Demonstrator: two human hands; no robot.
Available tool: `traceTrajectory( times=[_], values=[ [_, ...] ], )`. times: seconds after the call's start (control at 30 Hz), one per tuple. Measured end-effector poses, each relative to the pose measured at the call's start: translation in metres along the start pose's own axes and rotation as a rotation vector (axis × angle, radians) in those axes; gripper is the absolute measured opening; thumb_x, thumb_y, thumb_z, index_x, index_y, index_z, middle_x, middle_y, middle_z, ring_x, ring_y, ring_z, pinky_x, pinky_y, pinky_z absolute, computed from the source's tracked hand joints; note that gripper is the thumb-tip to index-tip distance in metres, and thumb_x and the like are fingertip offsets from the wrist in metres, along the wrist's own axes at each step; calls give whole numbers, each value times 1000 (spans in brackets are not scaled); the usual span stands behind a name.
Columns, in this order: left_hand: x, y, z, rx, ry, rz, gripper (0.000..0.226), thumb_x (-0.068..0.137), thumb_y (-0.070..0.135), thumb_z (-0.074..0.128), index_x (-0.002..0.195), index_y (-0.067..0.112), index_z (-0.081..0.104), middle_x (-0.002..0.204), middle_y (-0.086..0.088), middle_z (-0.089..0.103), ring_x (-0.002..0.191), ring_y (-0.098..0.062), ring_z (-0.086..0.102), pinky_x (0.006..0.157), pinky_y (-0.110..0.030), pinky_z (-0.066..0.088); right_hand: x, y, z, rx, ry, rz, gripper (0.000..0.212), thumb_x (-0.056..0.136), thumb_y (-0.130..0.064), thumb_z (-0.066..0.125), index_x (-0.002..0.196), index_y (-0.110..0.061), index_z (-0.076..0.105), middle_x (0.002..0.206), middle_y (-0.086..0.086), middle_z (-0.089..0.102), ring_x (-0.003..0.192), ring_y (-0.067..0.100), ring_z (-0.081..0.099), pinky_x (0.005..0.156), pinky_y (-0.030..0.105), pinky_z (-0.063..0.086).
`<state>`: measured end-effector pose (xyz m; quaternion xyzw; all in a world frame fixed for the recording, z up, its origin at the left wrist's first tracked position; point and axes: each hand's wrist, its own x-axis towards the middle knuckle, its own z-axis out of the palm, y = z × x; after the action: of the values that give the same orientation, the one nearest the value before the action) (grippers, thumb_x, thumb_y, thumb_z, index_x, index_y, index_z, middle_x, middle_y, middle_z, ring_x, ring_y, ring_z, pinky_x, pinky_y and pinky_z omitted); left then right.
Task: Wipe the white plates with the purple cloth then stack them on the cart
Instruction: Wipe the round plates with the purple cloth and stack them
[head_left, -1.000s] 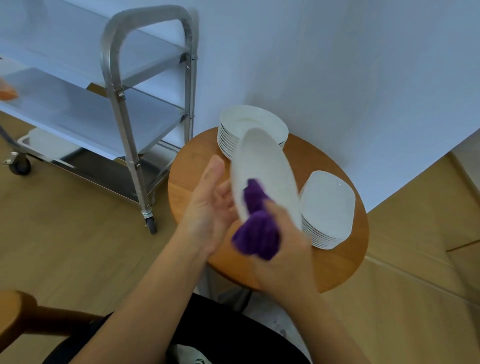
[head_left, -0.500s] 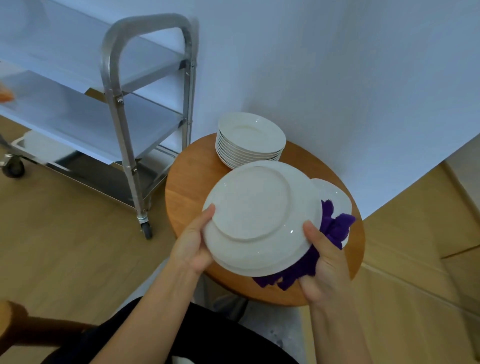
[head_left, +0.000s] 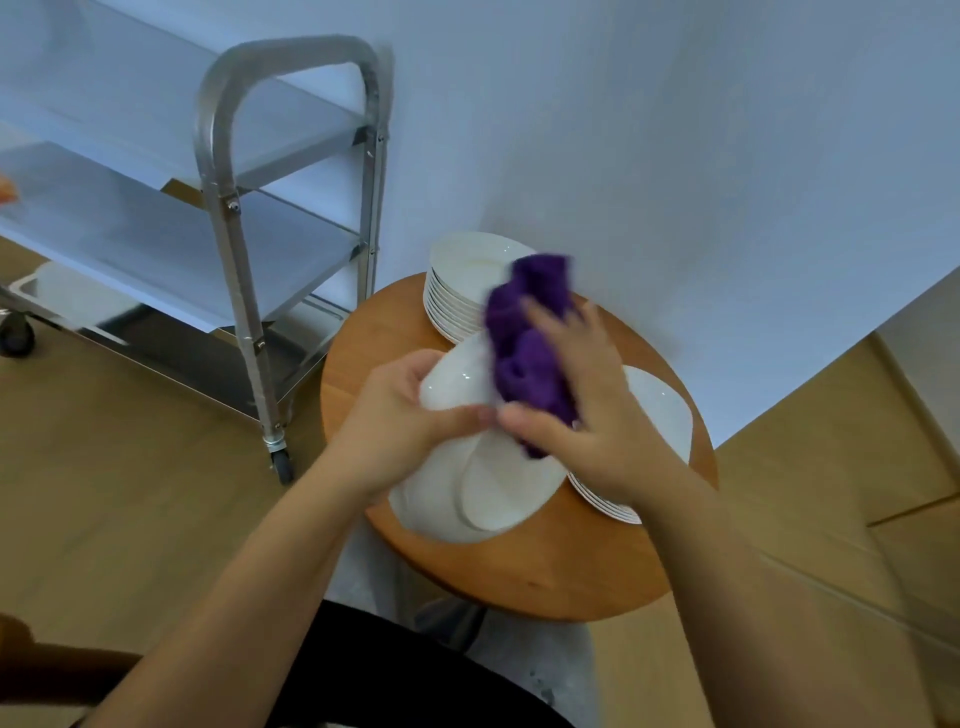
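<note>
1. The left hand (head_left: 402, 415) grips a white plate (head_left: 467, 488) at its upper edge, fingers curled over the rim and thumb stretched along the near face; the plate is held tilted above the round wooden table (head_left: 545, 571).
2. The right hand (head_left: 582, 410) presses a bunched purple cloth (head_left: 530, 353) against the upper part of that plate. Its fingers spread over the cloth and its thumb tucks under the lower fold, so the cloth is held between them.
3. The cloth's top end is blurred, so I cannot tell exactly how far it reaches past the plate's rim.
4. A stack of round white plates (head_left: 457, 291) stands at the far side of the table, close to the wall (head_left: 675, 156), partly hidden behind the cloth.
5. A second stack of plates (head_left: 660, 415) sits at the right side of the table, mostly covered by the right hand and wrist.
6. The metal cart (head_left: 228, 208) stands to the left of the table on the wooden floor (head_left: 130, 493), with flat shelves and castor wheels. Something white lies on its bottom shelf, but it is too indistinct to say whether it is a plate.
7. The person's dark clothing shows at the bottom edge of the view, between the forearms.
</note>
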<state>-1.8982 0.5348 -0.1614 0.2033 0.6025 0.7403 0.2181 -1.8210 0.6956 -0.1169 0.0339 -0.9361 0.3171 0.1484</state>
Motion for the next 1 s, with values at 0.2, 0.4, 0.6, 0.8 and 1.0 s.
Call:
traceTrajectory(
  times=[0.2,0.4,0.6,0.8,1.0],
  values=[
    [-7,15,-8,57,-187,15,38,59,22,76,95,22,68,89,3,75,81,-13,71,60,-20,54,28,5,-13,-83,-310,-104,88,57,-55,82,132,-40,39,118,-24,51,110,-1,50,91,19,47],
    [-7,14,-7,-110,-137,-29,44,63,10,72,106,8,65,99,-11,73,88,-28,70,69,-37,59,29,8,-22,130,-63,-11,65,56,-51,78,113,-47,46,105,-35,56,99,-11,54,74,2,42],
    [-5,13,-14,-300,-18,22,44,57,3,80,98,11,66,91,-7,74,79,-23,72,59,-31,57,13,27,-26,456,207,206,57,51,-50,70,102,-30,54,87,-20,62,80,-2,61,68,15,48],
    [5,14,-6,-476,202,47,34,58,8,74,91,12,66,81,-2,75,70,-18,71,56,-26,56,-12,36,15,842,552,465,73,52,-48,72,112,-10,53,89,-1,63,78,9,64,67,26,53],
    [-1,3,24,-568,368,17,35,66,16,71,99,21,64,88,3,75,81,-16,72,62,-29,58,-18,29,52,985,866,654,75,55,-46,79,120,-18,57,107,2,68,95,18,67,77,30,55]
  ],
)
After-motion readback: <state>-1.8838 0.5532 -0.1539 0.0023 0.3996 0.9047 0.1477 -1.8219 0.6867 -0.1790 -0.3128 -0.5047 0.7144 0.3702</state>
